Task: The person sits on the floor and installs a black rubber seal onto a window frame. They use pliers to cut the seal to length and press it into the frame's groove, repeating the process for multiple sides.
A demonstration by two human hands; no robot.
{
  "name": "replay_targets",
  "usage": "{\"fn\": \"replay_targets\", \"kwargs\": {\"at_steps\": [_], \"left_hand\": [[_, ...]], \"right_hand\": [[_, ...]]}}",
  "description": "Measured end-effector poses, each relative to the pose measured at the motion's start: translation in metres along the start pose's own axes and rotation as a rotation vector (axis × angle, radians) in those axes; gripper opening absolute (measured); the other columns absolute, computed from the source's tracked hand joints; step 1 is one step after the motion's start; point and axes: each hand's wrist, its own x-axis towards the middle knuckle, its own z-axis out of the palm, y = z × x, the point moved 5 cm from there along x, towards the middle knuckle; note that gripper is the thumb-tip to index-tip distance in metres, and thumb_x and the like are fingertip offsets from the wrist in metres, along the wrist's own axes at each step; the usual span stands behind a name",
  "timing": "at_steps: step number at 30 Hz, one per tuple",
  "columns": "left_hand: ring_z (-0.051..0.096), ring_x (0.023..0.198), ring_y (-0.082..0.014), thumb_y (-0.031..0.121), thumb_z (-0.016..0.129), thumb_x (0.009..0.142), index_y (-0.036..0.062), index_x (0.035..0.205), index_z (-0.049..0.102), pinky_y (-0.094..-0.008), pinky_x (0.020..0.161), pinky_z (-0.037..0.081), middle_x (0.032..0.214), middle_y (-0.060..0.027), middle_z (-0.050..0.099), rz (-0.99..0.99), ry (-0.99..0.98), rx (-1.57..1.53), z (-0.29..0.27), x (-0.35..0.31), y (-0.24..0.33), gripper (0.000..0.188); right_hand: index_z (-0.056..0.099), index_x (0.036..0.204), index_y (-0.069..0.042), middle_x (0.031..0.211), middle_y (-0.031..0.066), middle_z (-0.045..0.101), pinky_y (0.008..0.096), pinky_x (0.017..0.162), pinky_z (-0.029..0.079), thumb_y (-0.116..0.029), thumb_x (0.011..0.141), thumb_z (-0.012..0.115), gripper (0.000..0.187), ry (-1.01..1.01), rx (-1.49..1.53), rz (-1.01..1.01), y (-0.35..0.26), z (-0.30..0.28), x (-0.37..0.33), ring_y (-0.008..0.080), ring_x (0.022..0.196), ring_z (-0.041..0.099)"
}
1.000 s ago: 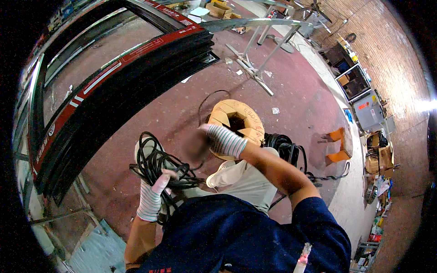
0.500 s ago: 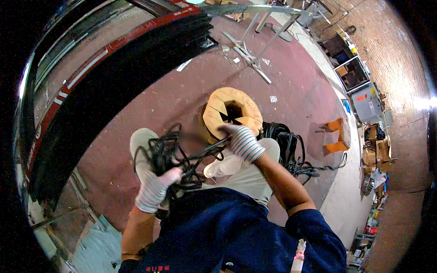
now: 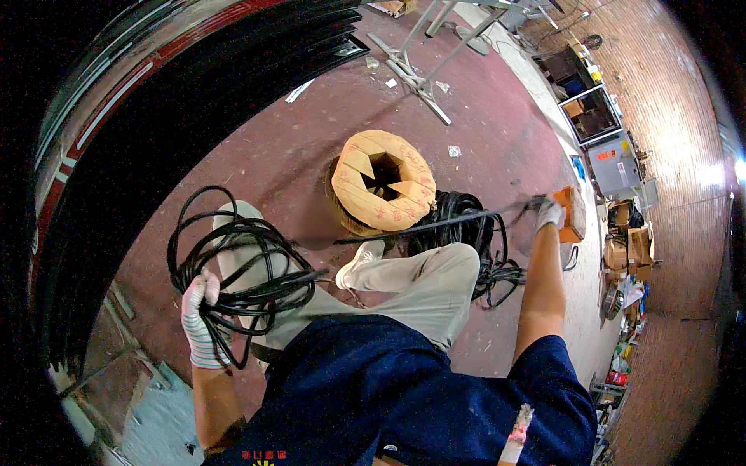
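Loose loops of black cable (image 3: 256, 247) hang over my bent left leg. My left hand (image 3: 200, 314), in a white striped glove, is closed around the lower left side of these loops. Out to the right, my gloved right hand (image 3: 551, 213) grips a stretch of the same kind of cable, its fingers slightly blurred. That stretch runs nearly straight across, in front of a round roll (image 3: 412, 163) wrapped in yellow-brown material. Beside the roll, a second pile of black cable (image 3: 460, 221) lies on the floor beyond my right knee.
An orange stool-like piece (image 3: 573, 210) stands just beyond my right hand. Long dark profiles (image 3: 194, 116) are stacked at the left. A metal stand (image 3: 416, 89) rises at the far side. Boxes (image 3: 628, 252) and a grey cabinet (image 3: 614, 167) line the brick wall at right.
My right hand has swung from the middle far out to the right, drawing the cable with it. My left hand has moved left, and its loops now spread wider.
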Motion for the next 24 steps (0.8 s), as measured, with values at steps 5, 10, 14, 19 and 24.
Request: {"fn": "replay_targets", "kwargs": {"at_steps": [5, 10, 14, 19, 24], "left_hand": [[0.036, 0.059, -0.0075, 0.020, 0.056, 0.090, 0.0059, 0.093, 0.055, -0.0195, 0.055, 0.030, 0.065, 0.0027, 0.040, -0.027, -0.120, 0.043, 0.047, 0.002, -0.005, 0.015], [0.057, 0.068, -0.0092, 0.023, 0.055, 0.089, 0.0068, 0.088, 0.060, -0.0202, 0.055, 0.043, 0.081, -0.0021, 0.062, -0.006, -0.189, 0.476, 0.092, 0.011, -0.020, 0.017], [0.064, 0.079, -0.0109, 0.017, 0.065, 0.083, 0.0095, 0.101, 0.061, -0.0206, 0.055, 0.047, 0.094, -0.0037, 0.067, 0.226, -0.347, 0.468, 0.115, 0.016, -0.050, 0.019], [0.066, 0.089, -0.0196, 0.025, 0.085, 0.067, 0.0018, 0.120, 0.052, -0.0320, 0.076, 0.056, 0.107, -0.0103, 0.063, -0.126, -0.557, 0.787, 0.140, -0.013, -0.081, 0.066], [0.061, 0.085, -0.0152, 0.036, 0.079, 0.073, -0.0025, 0.108, 0.063, -0.0322, 0.076, 0.051, 0.095, -0.0090, 0.067, -0.518, -0.339, 1.171, 0.121, -0.025, -0.063, 0.055]], "right_hand": [[0.057, 0.115, 0.000, 0.114, 0.0150, 0.060, 0.0393, 0.096, 0.044, -0.044, 0.096, 0.044, 0.050, -0.501, 1.185, -0.185, -0.269, 0.023, -0.077, 0.0237, 0.108, 0.056], [0.061, 0.105, -0.004, 0.111, 0.0142, 0.062, 0.0343, 0.092, 0.044, -0.014, 0.086, 0.056, 0.023, -0.529, 0.896, -0.538, -0.388, 0.025, -0.227, 0.0247, 0.107, 0.056], [0.058, 0.094, -0.004, 0.085, 0.0169, 0.062, 0.0375, 0.073, 0.048, -0.008, 0.074, 0.065, 0.022, -0.821, 0.403, -0.934, -0.431, 0.017, -0.352, 0.0293, 0.082, 0.061], [0.060, 0.091, -0.008, 0.067, 0.0162, 0.059, 0.0435, 0.061, 0.047, -0.017, 0.074, 0.063, 0.019, -0.820, -0.005, -1.161, -0.449, 0.014, -0.428, 0.0373, 0.067, 0.061], [0.059, 0.096, -0.004, 0.083, 0.0198, 0.064, 0.0446, 0.070, 0.050, -0.012, 0.072, 0.061, 0.025, -0.805, 0.031, -1.105, -0.403, 0.044, -0.400, 0.0396, 0.080, 0.062]]}}
